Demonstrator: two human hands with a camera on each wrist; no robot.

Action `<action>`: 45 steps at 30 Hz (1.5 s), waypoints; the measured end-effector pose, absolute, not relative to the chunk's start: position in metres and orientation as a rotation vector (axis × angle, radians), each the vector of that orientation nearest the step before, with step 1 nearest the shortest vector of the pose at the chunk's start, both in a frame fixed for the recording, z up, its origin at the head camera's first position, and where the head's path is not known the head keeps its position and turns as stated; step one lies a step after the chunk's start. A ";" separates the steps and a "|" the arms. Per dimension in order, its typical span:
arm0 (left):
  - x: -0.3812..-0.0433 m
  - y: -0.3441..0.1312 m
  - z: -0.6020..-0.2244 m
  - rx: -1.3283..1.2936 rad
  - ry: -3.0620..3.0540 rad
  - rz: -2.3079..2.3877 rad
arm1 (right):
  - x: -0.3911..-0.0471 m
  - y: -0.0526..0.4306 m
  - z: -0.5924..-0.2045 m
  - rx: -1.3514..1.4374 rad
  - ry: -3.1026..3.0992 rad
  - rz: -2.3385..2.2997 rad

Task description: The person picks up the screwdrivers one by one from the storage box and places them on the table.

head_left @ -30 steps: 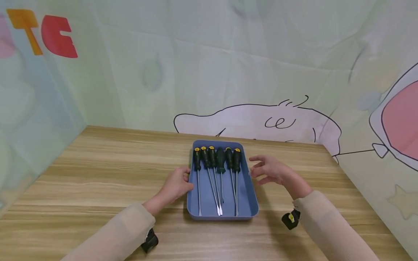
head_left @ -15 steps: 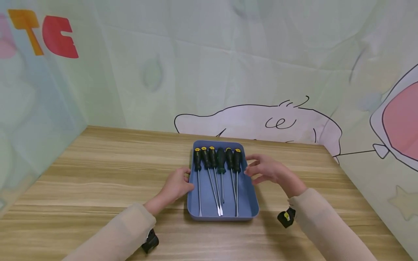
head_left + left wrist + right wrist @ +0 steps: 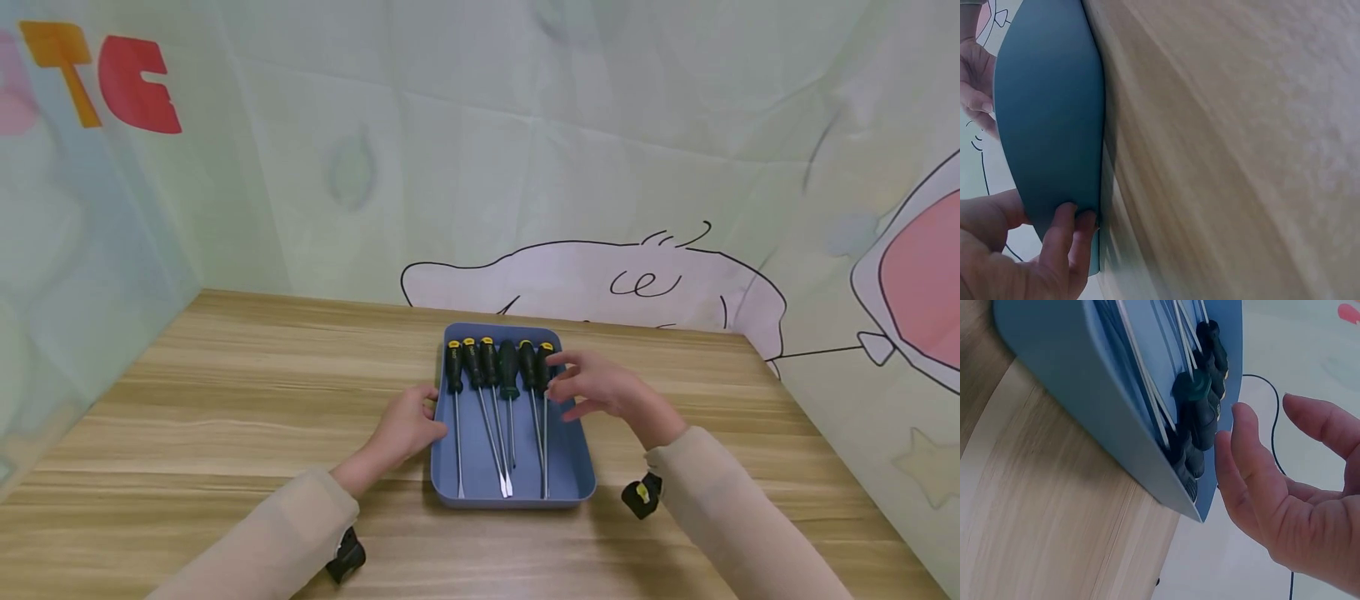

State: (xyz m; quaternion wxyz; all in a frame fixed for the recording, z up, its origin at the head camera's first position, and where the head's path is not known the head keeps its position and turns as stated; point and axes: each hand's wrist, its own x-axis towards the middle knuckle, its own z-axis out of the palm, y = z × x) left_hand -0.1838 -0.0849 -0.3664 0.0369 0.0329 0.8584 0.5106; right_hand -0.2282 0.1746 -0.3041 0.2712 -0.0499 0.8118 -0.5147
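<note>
Head view shows our left grip (image 3: 406,427) pinching a rectangular blue plastic tray (image 3: 567,467) and our right grip (image 3: 600,386), spread, holding nothing, over 6 dark-handled metal screwdrivers (image 3: 508,367) inside, likely stiff, best taken by their thick handles (image 3: 454,367).

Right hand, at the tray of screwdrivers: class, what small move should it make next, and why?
Probably lower the right hand slightly and close it round the rightmost screwdriver. It hangs open beside that handle, holding nothing, while the left hand grips the left wall of the blue tray, which should keep it steady.
</note>
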 end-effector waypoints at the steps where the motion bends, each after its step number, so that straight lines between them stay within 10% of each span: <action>1: -0.184 -0.085 -0.366 0.105 2.636 1.572 | -0.228 0.173 -0.304 -0.136 2.183 -1.390; 45: -0.183 -0.085 -0.367 0.106 2.637 1.584 | -0.243 0.112 -0.317 -0.156 2.091 -1.436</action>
